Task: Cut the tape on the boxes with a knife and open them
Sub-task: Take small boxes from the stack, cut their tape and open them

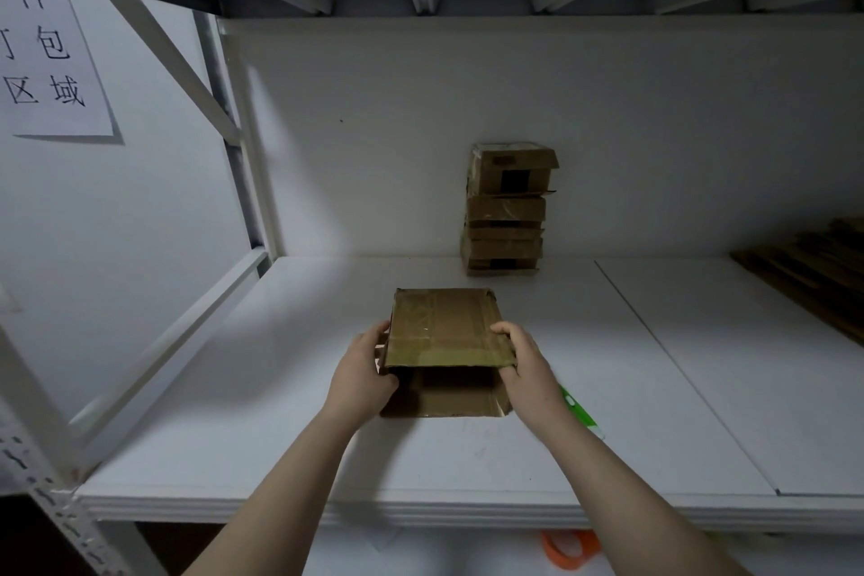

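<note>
A flat brown cardboard box [444,327] with clear tape on its lid lies on the white shelf [280,435] in front of me. Its lid is lifted at the near edge, and the dark inside shows beneath. My left hand [362,369] grips the box's left side. My right hand [526,365] holds the lid's right near corner. A green-and-white knife [579,412] rests on the shelf just right of my right wrist, partly hidden by it. A stack of several small taped boxes [507,210] stands against the back wall.
Flattened cardboard pieces [813,271] lie at the far right of the shelf. White rack posts and a diagonal brace [243,145] rise on the left, beside a paper sign [46,56]. An orange tape roll [568,550] sits below the shelf's front edge.
</note>
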